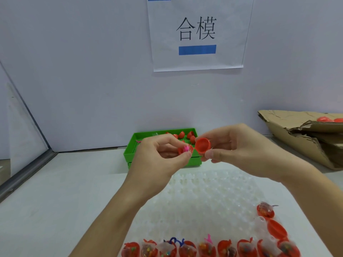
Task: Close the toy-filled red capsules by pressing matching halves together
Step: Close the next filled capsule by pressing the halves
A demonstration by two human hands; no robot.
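My left hand pinches a red capsule half with a pink toy sticking out of it. My right hand pinches an empty red capsule half, its hollow side facing the camera, just right of the filled half and not joined to it. Both are held in the air in front of the green tray. Several toy-filled open red halves stand in a row along the near edge of the bumpy clear mat.
The green tray at the back holds several loose red halves. A torn cardboard box at the right holds closed red capsules. More filled halves sit at the mat's right edge. A paper sign hangs on the wall.
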